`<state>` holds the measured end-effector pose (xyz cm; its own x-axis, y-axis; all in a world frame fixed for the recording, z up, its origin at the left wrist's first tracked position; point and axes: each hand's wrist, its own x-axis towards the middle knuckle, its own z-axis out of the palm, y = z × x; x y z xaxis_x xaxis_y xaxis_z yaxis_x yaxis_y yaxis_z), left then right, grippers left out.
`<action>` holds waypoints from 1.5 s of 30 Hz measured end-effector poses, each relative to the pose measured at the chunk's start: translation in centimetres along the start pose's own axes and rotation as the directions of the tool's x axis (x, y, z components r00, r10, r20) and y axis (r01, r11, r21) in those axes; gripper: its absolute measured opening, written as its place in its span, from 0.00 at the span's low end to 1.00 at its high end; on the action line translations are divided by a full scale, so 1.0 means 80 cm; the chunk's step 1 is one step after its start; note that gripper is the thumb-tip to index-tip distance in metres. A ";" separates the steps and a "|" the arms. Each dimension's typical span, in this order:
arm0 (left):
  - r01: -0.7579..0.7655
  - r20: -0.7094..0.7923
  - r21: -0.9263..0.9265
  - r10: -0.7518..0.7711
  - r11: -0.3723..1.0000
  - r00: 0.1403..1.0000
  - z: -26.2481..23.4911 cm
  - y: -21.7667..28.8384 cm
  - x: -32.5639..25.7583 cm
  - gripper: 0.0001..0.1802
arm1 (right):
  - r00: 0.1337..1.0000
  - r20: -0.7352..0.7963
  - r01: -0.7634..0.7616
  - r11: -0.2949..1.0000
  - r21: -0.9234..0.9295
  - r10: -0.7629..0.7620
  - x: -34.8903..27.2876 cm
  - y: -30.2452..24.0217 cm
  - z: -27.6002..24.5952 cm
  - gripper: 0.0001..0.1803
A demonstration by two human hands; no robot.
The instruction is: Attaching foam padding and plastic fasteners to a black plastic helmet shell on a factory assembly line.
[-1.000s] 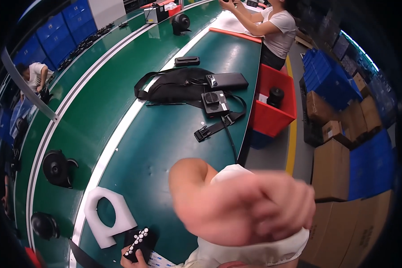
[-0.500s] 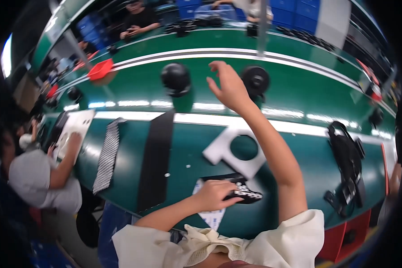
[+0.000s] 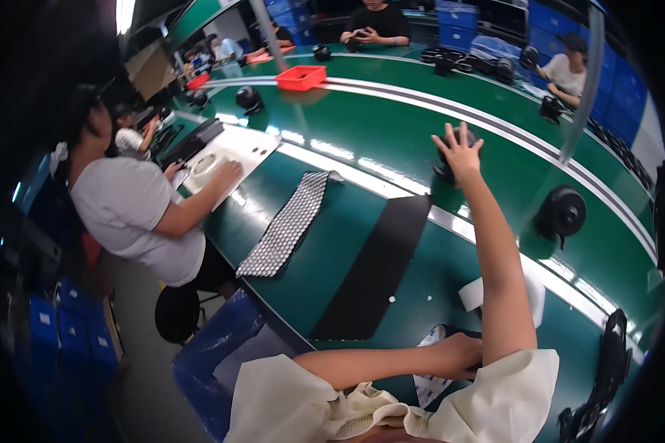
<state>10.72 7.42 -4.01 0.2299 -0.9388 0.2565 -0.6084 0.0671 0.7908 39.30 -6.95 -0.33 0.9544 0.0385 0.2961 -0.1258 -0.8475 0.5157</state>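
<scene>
Reaches far forward with the bare right hand (image 3: pixel 462 153), fingers open and fanned wide, at a glossy black rounded device (image 3: pixel 444 172) standing on a shiny green surface (image 3: pixel 380 133) and mostly hidden behind that hand. Folds the other arm across the body, with the bare left hand (image 3: pixel 459 354) low over the dark green tabletop (image 3: pixel 340 236), against a white sheet with blue print (image 3: pixel 428 382). Cannot tell, with the right arm in the way, whether the left fingers grip anything.

Has a thick white foam piece (image 3: pixel 535 295) partly covered by the right forearm. Has a second black rounded device (image 3: pixel 561 212) to the right, well apart from the reaching fingers. Has, to the left, a long flat black strip (image 3: pixel 373 273) and, beyond it, a silver bubble-textured sheet (image 3: pixel 284 232), lying apart. Sits near a co-worker in a white shirt (image 3: pixel 133 196) (one hand on a pale panel). Faces, farther off, a shallow red plastic tray (image 3: pixel 300 85).
</scene>
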 end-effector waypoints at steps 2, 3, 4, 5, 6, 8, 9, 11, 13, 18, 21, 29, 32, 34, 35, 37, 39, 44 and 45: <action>-0.102 0.001 0.007 0.102 0.995 0.995 0.006 -0.005 0.003 0.11 | 0.970 -0.236 -0.067 0.997 -0.042 0.055 0.005 0.006 0.027 0.31; -0.098 -0.018 0.000 0.098 0.995 0.995 0.005 -0.005 0.001 0.11 | 0.945 -0.324 -0.065 0.995 -0.079 0.036 0.004 0.012 0.036 0.29; -0.107 -0.014 0.016 0.107 0.994 0.994 0.001 -0.004 0.000 0.11 | 0.936 -0.351 -0.048 0.994 -0.097 0.012 0.002 0.012 0.031 0.28; -0.118 -0.008 0.031 0.119 0.992 0.993 -0.002 -0.004 -0.001 0.11 | 0.936 -0.352 -0.050 0.993 -0.109 0.008 0.000 0.010 0.024 0.28; -0.116 -0.028 0.026 0.117 0.993 0.993 0.000 -0.005 -0.003 0.11 | 0.938 -0.345 -0.055 0.995 -0.079 0.025 -0.005 0.009 0.018 0.29; -0.167 -0.144 -0.013 0.163 0.986 0.976 0.007 -0.011 -0.006 0.12 | 0.942 -0.331 -0.038 0.998 0.048 0.052 -0.023 0.018 0.000 0.38; -0.132 -0.110 0.035 0.136 0.991 0.985 0.007 -0.014 -0.008 0.13 | 0.959 -0.258 -0.051 0.970 0.237 0.113 -0.036 0.025 -0.014 0.44; -0.125 -0.035 0.123 0.130 0.984 0.991 0.009 -0.012 -0.002 0.16 | 0.933 -0.220 -0.109 0.808 0.579 0.284 -0.063 0.068 -0.006 0.46; -0.141 -0.051 0.160 0.151 0.977 0.987 0.016 -0.016 -0.003 0.17 | 0.866 -0.291 -0.152 0.768 0.622 0.407 -0.078 0.110 0.018 0.47; -0.239 -0.076 0.257 0.266 0.936 0.961 0.021 -0.011 -0.002 0.19 | 0.684 -0.342 -0.046 0.506 0.861 0.645 -0.130 0.227 0.052 0.46; -0.192 -0.082 0.278 0.222 0.941 0.972 0.022 -0.021 -0.009 0.20 | 0.761 0.092 -0.055 -0.077 0.995 0.642 -0.200 0.201 -0.026 0.44; -0.227 -0.078 0.306 0.262 0.924 0.962 0.026 -0.025 -0.008 0.19 | 0.832 0.279 0.034 -0.545 0.838 0.480 -0.394 0.140 -0.042 0.31; -0.274 -0.055 0.337 0.310 0.901 0.949 0.025 -0.015 -0.003 0.18 | 0.811 0.267 0.022 -0.484 0.875 0.521 -0.440 0.126 0.018 0.42; -0.292 -0.064 0.347 0.333 0.891 0.941 0.024 -0.012 -0.004 0.18 | 0.736 -0.159 -0.029 0.266 0.964 0.658 -0.434 0.110 0.013 0.48; -0.311 -0.070 0.352 0.356 0.883 0.932 0.028 -0.017 -0.001 0.17 | 0.787 -0.355 0.167 0.380 0.910 0.505 -0.428 0.093 -0.012 0.53; -0.311 -0.083 0.363 0.362 0.878 0.928 0.024 -0.018 -0.007 0.17 | 0.808 -0.388 0.189 0.428 0.884 0.444 -0.414 0.082 -0.040 0.53; -0.367 -0.116 0.355 0.430 0.860 0.895 0.026 -0.021 -0.002 0.17 | 0.816 -0.122 0.104 0.064 0.993 0.564 -0.425 0.093 0.006 0.53; -0.335 -0.095 0.272 0.372 0.902 0.923 0.026 -0.019 -0.007 0.15 | 0.872 0.098 -0.156 0.081 0.985 0.480 -0.448 0.104 0.020 0.52; -0.346 -0.102 0.265 0.383 0.900 0.918 0.025 -0.020 -0.010 0.15 | 0.879 0.046 -0.105 0.099 0.990 0.475 -0.445 0.097 0.010 0.51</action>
<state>9.99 7.37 -6.62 0.0551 -0.8018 0.5950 -0.8283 0.2960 0.4757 4.57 -15.34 -7.53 0.7911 -0.3934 0.4685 0.1552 -0.6118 -0.7757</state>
